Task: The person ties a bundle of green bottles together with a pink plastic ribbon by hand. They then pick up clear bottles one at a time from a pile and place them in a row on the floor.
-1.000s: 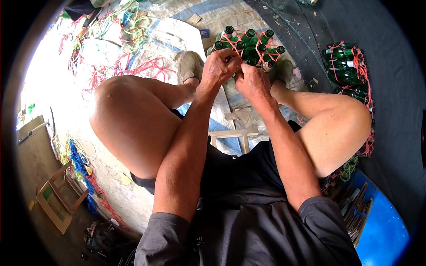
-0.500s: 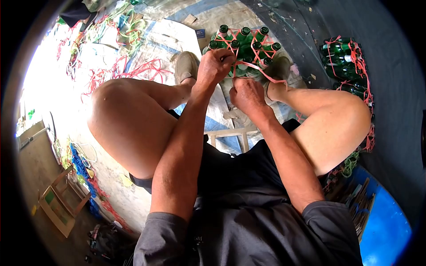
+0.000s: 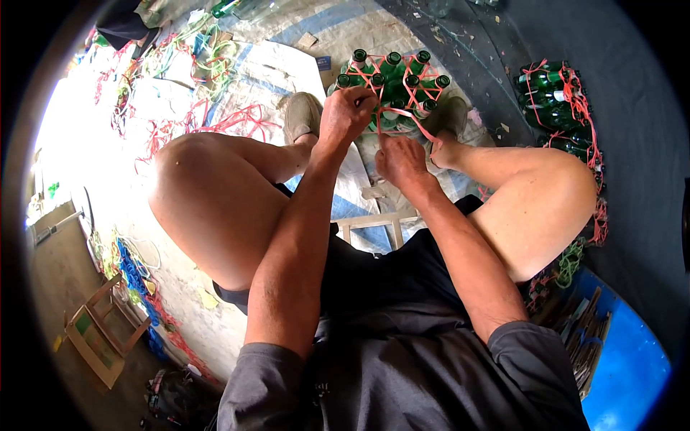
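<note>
Several green glass bottles [image 3: 392, 70] stand upright in a cluster between my feet, with pink strap [image 3: 411, 113] wound around and between their necks. My left hand [image 3: 347, 116] is closed in a pinch at the near left side of the cluster, beside the bottle necks. Just below and to its right, my right hand [image 3: 402, 159] is closed on the pink strap, which runs up from its fingers toward the bottles. A loose length of strap loops to the right, toward my right ankle. What the left fingertips pinch is too small to make out.
More strapped green bottles [image 3: 550, 97] lie on the dark sheet at right. Tangled pink strings [image 3: 237, 121] and green strings [image 3: 215, 61] spread at left. A blue container [image 3: 625, 359] with flat sticks is at lower right, a wooden frame [image 3: 108, 337] at lower left.
My right hand has moved slightly down, away from the bottles, and the strap below my left hand now runs straighter. The loose strap end on the right has swung inward.
</note>
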Tool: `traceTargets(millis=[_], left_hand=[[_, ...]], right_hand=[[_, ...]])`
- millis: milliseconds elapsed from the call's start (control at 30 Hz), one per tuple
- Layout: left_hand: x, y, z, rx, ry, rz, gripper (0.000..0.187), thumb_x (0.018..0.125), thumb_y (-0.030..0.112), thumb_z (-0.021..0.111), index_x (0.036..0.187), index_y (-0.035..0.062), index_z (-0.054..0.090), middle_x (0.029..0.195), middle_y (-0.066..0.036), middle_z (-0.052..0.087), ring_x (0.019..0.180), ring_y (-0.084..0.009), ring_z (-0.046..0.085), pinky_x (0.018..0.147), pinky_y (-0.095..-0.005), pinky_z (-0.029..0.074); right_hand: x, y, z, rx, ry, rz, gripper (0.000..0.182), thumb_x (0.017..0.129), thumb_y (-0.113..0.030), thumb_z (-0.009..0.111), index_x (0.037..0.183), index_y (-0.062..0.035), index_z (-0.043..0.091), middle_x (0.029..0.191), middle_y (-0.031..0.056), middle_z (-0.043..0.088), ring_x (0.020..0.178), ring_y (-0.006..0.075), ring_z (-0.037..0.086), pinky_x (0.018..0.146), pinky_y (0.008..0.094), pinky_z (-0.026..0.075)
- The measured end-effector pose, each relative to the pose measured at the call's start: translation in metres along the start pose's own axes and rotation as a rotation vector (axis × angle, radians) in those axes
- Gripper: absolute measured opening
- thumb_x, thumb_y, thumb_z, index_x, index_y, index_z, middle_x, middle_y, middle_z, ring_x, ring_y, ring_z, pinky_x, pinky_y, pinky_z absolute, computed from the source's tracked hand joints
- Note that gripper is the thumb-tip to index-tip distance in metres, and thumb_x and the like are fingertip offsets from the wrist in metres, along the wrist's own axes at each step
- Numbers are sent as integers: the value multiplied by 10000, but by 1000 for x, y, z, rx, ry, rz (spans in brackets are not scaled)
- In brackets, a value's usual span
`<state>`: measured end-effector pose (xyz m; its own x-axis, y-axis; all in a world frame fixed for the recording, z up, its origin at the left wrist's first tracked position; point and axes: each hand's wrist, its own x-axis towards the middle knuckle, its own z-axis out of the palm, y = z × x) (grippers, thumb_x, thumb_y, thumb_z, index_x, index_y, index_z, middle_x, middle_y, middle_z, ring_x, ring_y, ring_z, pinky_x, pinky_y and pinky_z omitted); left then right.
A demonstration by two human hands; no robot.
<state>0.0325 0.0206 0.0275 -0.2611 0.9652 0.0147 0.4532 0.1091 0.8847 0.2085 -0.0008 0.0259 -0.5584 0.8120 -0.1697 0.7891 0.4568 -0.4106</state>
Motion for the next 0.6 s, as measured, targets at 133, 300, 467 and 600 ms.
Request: traceTargets(millis=[133, 300, 467, 600], left_hand=[[-1, 0, 1, -1, 11, 11, 224, 916, 219, 735, 1033, 46, 817, 838, -133, 775, 736, -209, 739, 703, -350, 575], [0, 3, 0, 7, 7, -21, 218, 916, 220, 742, 1031, 52, 819, 841, -127, 777, 743, -200, 739, 708, -348, 576], [0, 0, 1, -47, -8, -42, 212, 915, 207, 754, 1032, 41, 816, 834, -111, 779, 750, -162, 731, 712, -331, 575], [-1, 0, 2, -82, -7, -65, 220, 917, 209, 758, 1037, 33, 812, 826, -106, 778, 748, -146, 725, 708, -322, 573]], right_hand=[[-1, -1, 6, 89, -101, 167, 278, 929, -202, 653, 1143, -39, 722, 936, 272, 752, 936, 464, 743, 814, 566, 594], [2, -3, 8, 243, 3, 200, 295, 1006, -321, 632, 1048, -55, 751, 926, 249, 762, 901, 472, 737, 800, 578, 585], [14, 5, 12, 228, 69, 174, 376, 1050, -386, 604, 963, -56, 764, 894, 231, 763, 826, 451, 743, 737, 547, 602], [12, -8, 4, 106, 66, 182, 382, 1057, -364, 594, 931, -48, 767, 842, 236, 755, 787, 439, 749, 691, 540, 606]])
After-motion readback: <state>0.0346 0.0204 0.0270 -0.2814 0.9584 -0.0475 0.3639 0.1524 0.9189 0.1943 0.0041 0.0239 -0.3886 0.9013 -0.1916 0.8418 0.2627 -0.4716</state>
